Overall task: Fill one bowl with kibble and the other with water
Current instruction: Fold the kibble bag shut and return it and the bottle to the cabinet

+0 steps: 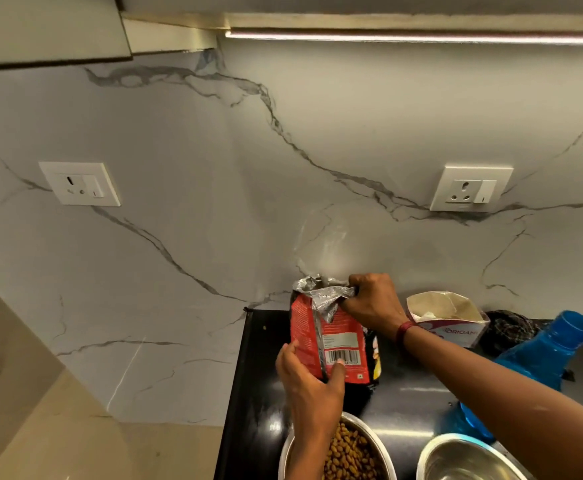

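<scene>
Black counter (404,403) against a marble backsplash (214,168), lit by an LED strip (421,38) under the cabinet.

Right hand (373,303): fingers curled, pinching the crumpled silver top (324,292) of the red kibble bag (338,337). Left hand (309,379): wrapped round the bag's lower part, thumb on the barcode panel. The bag is upright, at or just above the counter; can't tell if it touches.

Nearest the camera, below the left wrist: steel bowl (285,452) with kibble (349,455) in it. Just right of it is a second steel bowl (432,448); can't tell if it holds water.

Under the right forearm: blue bottle (542,355), mouth open. Behind it are a torn-open tissue box (456,327) and a dark cloth (508,327). Two wall sockets (80,184) (470,188) above.
</scene>
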